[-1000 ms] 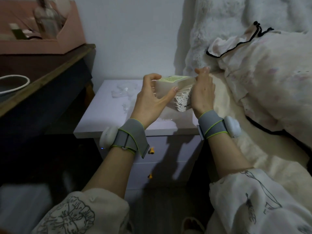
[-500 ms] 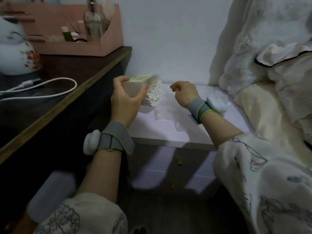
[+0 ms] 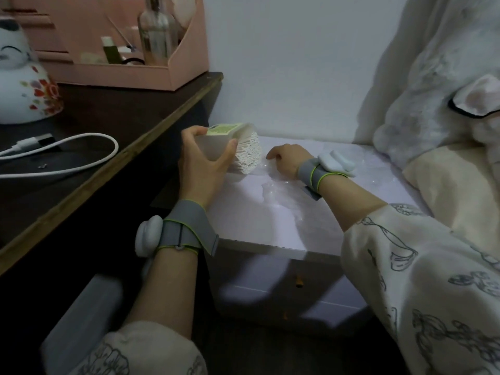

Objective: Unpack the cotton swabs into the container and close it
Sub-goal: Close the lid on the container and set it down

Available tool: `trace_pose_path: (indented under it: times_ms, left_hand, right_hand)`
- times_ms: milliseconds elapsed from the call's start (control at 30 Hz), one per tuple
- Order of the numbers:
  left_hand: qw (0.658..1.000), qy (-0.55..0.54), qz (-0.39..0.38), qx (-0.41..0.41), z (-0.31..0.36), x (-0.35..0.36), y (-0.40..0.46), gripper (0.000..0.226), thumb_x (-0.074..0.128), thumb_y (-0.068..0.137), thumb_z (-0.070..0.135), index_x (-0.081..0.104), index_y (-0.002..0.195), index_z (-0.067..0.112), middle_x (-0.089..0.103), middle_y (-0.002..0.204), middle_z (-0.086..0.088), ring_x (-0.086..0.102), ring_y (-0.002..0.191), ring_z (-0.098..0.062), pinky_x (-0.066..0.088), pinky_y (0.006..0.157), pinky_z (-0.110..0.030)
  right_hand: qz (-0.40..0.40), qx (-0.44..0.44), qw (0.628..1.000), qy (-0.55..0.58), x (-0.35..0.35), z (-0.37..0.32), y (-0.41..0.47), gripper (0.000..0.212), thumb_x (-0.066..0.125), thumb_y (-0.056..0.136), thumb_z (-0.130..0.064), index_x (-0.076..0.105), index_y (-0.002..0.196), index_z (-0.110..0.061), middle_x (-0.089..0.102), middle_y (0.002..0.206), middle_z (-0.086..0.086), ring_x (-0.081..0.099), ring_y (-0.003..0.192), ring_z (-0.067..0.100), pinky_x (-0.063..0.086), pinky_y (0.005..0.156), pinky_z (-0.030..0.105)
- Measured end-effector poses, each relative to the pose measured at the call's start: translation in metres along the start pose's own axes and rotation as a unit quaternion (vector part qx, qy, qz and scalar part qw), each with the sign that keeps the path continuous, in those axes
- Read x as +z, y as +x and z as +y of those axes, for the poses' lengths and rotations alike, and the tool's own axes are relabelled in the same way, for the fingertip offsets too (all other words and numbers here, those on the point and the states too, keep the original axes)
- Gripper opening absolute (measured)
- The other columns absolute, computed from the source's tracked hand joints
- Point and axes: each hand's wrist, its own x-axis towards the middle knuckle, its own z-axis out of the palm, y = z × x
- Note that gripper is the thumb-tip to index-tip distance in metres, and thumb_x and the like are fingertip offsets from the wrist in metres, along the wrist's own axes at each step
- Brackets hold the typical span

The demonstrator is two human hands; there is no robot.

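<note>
My left hand (image 3: 201, 169) grips a thick bundle of cotton swabs (image 3: 247, 155) with a green-labelled paper band; the white tips face right, above the left edge of the white nightstand (image 3: 270, 228). My right hand (image 3: 286, 159) rests on the nightstand top just right of the bundle, fingers curled down on crumpled clear plastic wrap (image 3: 273, 185); whether it pinches the wrap is hidden. No container shows clearly.
A dark wooden desk (image 3: 108, 147) stands on the left with a pink organiser (image 3: 162, 69), a white charging cable (image 3: 67, 158) and a white painted figurine (image 3: 24, 87). Bedding and a pillow (image 3: 446, 131) lie on the right. The nightstand has drawers below.
My right hand let go of the bundle and dropped onto the nightstand. My left hand carried the swabs toward the nightstand's left edge. The view swung left.
</note>
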Motion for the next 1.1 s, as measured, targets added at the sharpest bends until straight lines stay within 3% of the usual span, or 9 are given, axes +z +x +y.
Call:
trace_pose_path:
  times_ms: [133,300,433,567,700,867,967,1033,1100]
  left_hand:
    - [1.000,0.003,-0.007,-0.003,0.000,-0.001,-0.002,0.055,0.070,0.081,0.028,0.039,0.124,0.011,0.047,0.111,0.002,0.052,0.098,-0.012,0.043,0.065,-0.001]
    - [1.000,0.002,-0.013,-0.010,0.000,0.002,-0.005,0.056,0.070,0.080,0.029,0.039,0.124,0.013,0.047,0.113,0.002,0.052,0.100,-0.013,0.045,0.081,-0.019]
    - [1.000,0.001,-0.014,-0.016,0.001,0.005,-0.005,0.057,0.070,0.080,0.029,0.038,0.124,0.013,0.047,0.114,0.002,0.052,0.101,-0.013,0.046,0.075,-0.013]
    - [1.000,-0.003,-0.021,-0.022,0.005,0.008,-0.007,0.057,0.070,0.080,0.030,0.038,0.125,0.014,0.048,0.116,0.001,0.052,0.101,-0.012,0.044,0.065,-0.002]
    - [0.999,0.000,-0.021,-0.024,0.007,0.012,-0.010,0.056,0.072,0.078,0.030,0.042,0.121,0.014,0.053,0.120,-0.005,0.056,0.107,-0.020,0.049,0.089,-0.029]
    - [0.999,-0.002,-0.028,-0.017,0.013,0.015,-0.021,0.062,0.073,0.070,0.042,0.044,0.118,0.017,0.055,0.120,-0.007,0.057,0.109,-0.024,0.049,0.095,-0.044]
    - [0.998,-0.024,-0.048,-0.016,0.018,0.017,-0.028,0.057,0.073,0.075,0.036,0.043,0.119,0.017,0.052,0.123,-0.007,0.055,0.111,-0.022,0.050,0.094,-0.036]
    - [0.998,-0.034,-0.051,-0.011,0.021,0.019,-0.034,0.055,0.073,0.078,0.030,0.042,0.121,0.014,0.051,0.122,-0.007,0.055,0.110,-0.021,0.050,0.091,-0.029]
    - [0.998,-0.047,-0.046,-0.007,0.027,0.022,-0.040,0.055,0.073,0.078,0.028,0.043,0.122,0.013,0.051,0.118,-0.004,0.055,0.107,-0.018,0.048,0.088,-0.021]
  right_hand:
    - [0.033,0.014,0.999,0.026,-0.004,0.010,0.000,0.032,0.043,0.091,-0.010,0.060,0.118,-0.013,0.056,0.130,0.012,0.050,0.120,0.032,0.040,0.100,0.033]
    - [0.018,0.041,0.999,0.017,-0.005,0.009,-0.001,0.022,0.060,0.083,-0.029,0.068,0.100,-0.019,0.066,0.111,0.007,0.059,0.105,0.029,0.046,0.089,0.033]
    - [0.056,0.050,0.997,0.022,-0.003,0.007,0.000,0.023,0.052,0.085,-0.016,0.069,0.100,-0.016,0.066,0.112,0.010,0.058,0.108,0.033,0.045,0.096,0.036]
    - [0.135,0.066,0.974,0.167,-0.014,0.011,-0.004,0.026,0.046,0.091,-0.017,0.064,0.105,-0.003,0.062,0.117,0.018,0.054,0.112,0.035,0.042,0.093,0.033]
    - [0.178,0.062,0.936,0.298,-0.036,0.013,-0.008,0.013,0.047,0.092,-0.017,0.058,0.093,-0.010,0.062,0.105,0.014,0.054,0.101,0.027,0.041,0.088,0.030]
    - [0.204,0.081,0.838,0.499,-0.045,0.012,-0.021,0.023,0.053,0.083,-0.013,0.045,0.062,-0.019,0.041,0.064,-0.001,0.038,0.070,0.017,0.033,0.063,0.026]
    - [0.206,0.124,0.754,0.612,-0.055,0.016,-0.032,0.014,0.047,0.085,-0.011,0.050,0.072,-0.014,0.052,0.077,0.005,0.048,0.072,0.017,0.041,0.072,0.030]
    - [0.229,0.149,0.678,0.682,-0.058,0.022,-0.036,0.009,0.043,0.088,-0.012,0.051,0.090,-0.010,0.056,0.094,0.010,0.055,0.085,0.024,0.047,0.066,0.029]
    - [0.248,0.174,0.651,0.696,-0.058,0.027,-0.043,0.015,0.042,0.092,-0.024,0.051,0.093,-0.012,0.056,0.095,0.008,0.057,0.084,0.025,0.051,0.060,0.030]
